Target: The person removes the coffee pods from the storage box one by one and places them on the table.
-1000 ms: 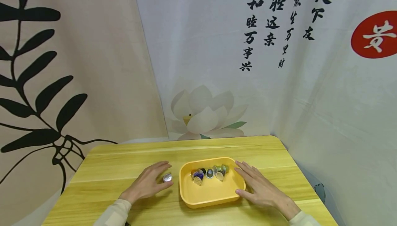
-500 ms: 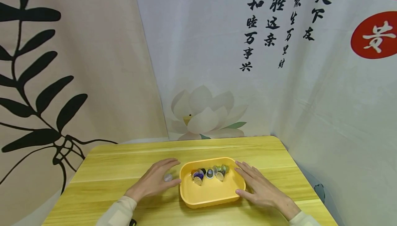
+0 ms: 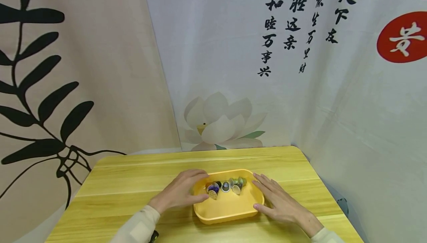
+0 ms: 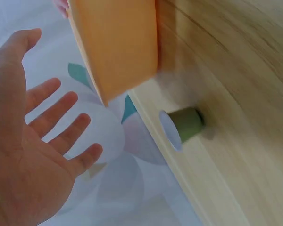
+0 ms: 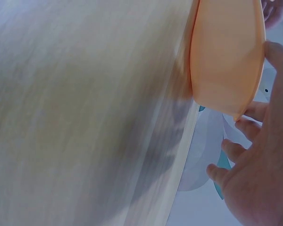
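A yellow tray (image 3: 230,213) sits on the wooden table (image 3: 133,176) and holds several coffee capsules (image 3: 227,186) along its far side. My left hand (image 3: 186,191) lies open against the tray's left rim, fingers reaching over the edge. In the left wrist view that hand (image 4: 33,141) has spread fingers and holds nothing. A green capsule with a foil lid (image 4: 181,126) lies on its side on the table beside the tray (image 4: 115,47). The head view hides it under the hand. My right hand (image 3: 273,196) rests open against the tray's right wall (image 5: 226,52), thumb (image 5: 278,56) touching it.
Printed cloth backdrops hang close behind the table and along its right side. The table's far edge (image 4: 188,179) runs just beyond the green capsule. Bare wood (image 5: 85,94) stretches in front of the tray and to its left.
My left hand slid right across the table, from beside the lone capsule to the tray's left rim, and now covers that capsule in the head view. The right hand and tray stayed put.
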A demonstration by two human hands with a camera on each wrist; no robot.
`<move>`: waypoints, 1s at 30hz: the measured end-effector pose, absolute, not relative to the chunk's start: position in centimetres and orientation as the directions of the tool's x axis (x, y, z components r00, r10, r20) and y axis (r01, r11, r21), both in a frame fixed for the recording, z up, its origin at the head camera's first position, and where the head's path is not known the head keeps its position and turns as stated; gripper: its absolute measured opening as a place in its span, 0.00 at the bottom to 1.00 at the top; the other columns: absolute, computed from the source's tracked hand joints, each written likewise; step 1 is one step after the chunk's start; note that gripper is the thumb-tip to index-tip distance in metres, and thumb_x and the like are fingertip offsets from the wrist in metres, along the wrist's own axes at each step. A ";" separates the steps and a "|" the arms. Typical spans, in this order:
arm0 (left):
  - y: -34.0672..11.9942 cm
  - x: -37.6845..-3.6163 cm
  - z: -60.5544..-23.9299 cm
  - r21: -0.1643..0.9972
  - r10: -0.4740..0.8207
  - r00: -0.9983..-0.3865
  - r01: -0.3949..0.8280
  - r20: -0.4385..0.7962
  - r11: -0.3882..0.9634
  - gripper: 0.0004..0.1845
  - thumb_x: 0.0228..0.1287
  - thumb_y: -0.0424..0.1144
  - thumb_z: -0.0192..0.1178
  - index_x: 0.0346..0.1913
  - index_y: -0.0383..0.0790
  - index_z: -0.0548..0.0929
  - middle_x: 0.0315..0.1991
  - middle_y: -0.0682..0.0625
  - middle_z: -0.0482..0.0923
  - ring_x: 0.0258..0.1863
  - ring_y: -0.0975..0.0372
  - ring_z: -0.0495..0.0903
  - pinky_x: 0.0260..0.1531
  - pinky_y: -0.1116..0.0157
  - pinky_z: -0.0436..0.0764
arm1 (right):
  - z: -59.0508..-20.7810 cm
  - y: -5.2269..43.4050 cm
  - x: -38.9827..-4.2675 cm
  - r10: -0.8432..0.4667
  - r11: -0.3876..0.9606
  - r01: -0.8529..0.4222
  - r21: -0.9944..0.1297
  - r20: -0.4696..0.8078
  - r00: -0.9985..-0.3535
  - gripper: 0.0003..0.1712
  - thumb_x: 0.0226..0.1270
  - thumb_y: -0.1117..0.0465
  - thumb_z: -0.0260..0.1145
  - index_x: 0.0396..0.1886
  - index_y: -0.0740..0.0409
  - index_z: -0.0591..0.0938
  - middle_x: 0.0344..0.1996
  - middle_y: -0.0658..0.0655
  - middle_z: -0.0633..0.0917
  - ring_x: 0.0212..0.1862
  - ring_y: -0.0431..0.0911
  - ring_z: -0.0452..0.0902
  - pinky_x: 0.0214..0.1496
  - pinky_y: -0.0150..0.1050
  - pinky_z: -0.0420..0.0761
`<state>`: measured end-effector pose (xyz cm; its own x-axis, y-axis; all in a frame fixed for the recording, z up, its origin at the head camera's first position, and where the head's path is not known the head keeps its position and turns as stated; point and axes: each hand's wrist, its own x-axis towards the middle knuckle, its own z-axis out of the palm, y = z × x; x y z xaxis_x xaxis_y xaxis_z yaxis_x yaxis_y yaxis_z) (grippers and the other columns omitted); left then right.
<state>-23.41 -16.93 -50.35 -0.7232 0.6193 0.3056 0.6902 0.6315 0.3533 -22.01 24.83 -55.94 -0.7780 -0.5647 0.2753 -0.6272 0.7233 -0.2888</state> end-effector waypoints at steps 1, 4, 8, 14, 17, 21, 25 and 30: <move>-16.6 -23.5 -50.4 0.343 0.630 -0.712 0.702 0.310 0.625 0.32 0.76 0.56 0.73 0.74 0.43 0.85 0.74 0.40 0.85 0.73 0.44 0.84 0.73 0.36 0.83 | -55.9 24.8 -22.0 -0.569 0.718 -0.633 -0.291 0.278 -0.774 0.44 0.83 0.37 0.68 0.87 0.55 0.71 0.92 0.52 0.63 0.88 0.64 0.65 0.85 0.70 0.68; -15.9 -23.7 -50.4 0.325 0.651 -0.693 0.721 0.310 0.612 0.31 0.75 0.55 0.74 0.72 0.43 0.86 0.72 0.41 0.86 0.71 0.46 0.86 0.73 0.38 0.84 | -55.9 24.9 -22.1 -0.575 0.708 -0.636 -0.307 0.271 -0.772 0.44 0.84 0.38 0.68 0.87 0.57 0.71 0.92 0.55 0.63 0.89 0.65 0.63 0.84 0.73 0.69; -15.1 -23.9 -50.6 0.321 0.670 -0.690 0.722 0.273 0.613 0.30 0.75 0.54 0.75 0.72 0.42 0.87 0.71 0.41 0.87 0.70 0.47 0.87 0.72 0.39 0.84 | -55.9 25.0 -22.2 -0.578 0.705 -0.636 -0.314 0.266 -0.772 0.44 0.84 0.38 0.68 0.87 0.58 0.71 0.92 0.56 0.63 0.89 0.65 0.63 0.84 0.73 0.69; -14.0 -24.2 -51.2 0.287 0.689 -0.698 0.713 0.196 0.640 0.28 0.75 0.53 0.74 0.71 0.44 0.88 0.71 0.47 0.88 0.70 0.50 0.87 0.74 0.40 0.83 | -56.0 25.0 -22.2 -0.575 0.709 -0.632 -0.312 0.264 -0.775 0.44 0.84 0.38 0.68 0.88 0.56 0.71 0.93 0.52 0.61 0.89 0.65 0.63 0.85 0.73 0.69; -13.5 -24.2 -51.5 0.253 0.699 -0.694 0.717 0.174 0.649 0.27 0.74 0.53 0.75 0.70 0.45 0.89 0.70 0.48 0.88 0.69 0.52 0.87 0.74 0.40 0.82 | -56.0 25.0 -22.1 -0.572 0.714 -0.628 -0.310 0.260 -0.778 0.44 0.84 0.38 0.67 0.88 0.54 0.70 0.93 0.51 0.61 0.89 0.65 0.63 0.85 0.73 0.68; -13.1 -24.3 -52.0 0.209 0.705 -0.691 0.722 0.163 0.659 0.26 0.73 0.52 0.76 0.68 0.46 0.89 0.68 0.50 0.89 0.68 0.53 0.87 0.75 0.38 0.81 | -55.8 24.9 -22.0 -0.569 0.719 -0.623 -0.307 0.255 -0.782 0.44 0.85 0.37 0.66 0.89 0.53 0.70 0.93 0.50 0.60 0.89 0.64 0.63 0.86 0.72 0.68; -12.8 -24.4 -52.4 0.189 0.707 -0.690 0.724 0.158 0.664 0.24 0.73 0.50 0.77 0.67 0.48 0.90 0.67 0.50 0.89 0.68 0.52 0.87 0.76 0.33 0.78 | -55.8 24.9 -21.9 -0.566 0.723 -0.622 -0.301 0.257 -0.783 0.44 0.84 0.36 0.67 0.88 0.54 0.71 0.93 0.50 0.60 0.89 0.63 0.63 0.86 0.71 0.68; -12.6 -24.5 -52.5 0.155 0.716 -0.675 0.738 0.176 0.657 0.22 0.72 0.48 0.78 0.64 0.47 0.91 0.65 0.49 0.90 0.67 0.51 0.87 0.77 0.32 0.78 | -55.8 24.8 -21.9 -0.560 0.735 -0.616 -0.283 0.258 -0.787 0.44 0.83 0.36 0.67 0.88 0.52 0.71 0.93 0.49 0.61 0.89 0.61 0.64 0.85 0.71 0.65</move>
<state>-24.53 -12.57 -52.48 -0.6752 0.7164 0.1755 0.7376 0.6571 0.1553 -21.89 24.80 -55.77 -0.7871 -0.5603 0.2579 -0.6161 0.7351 -0.2831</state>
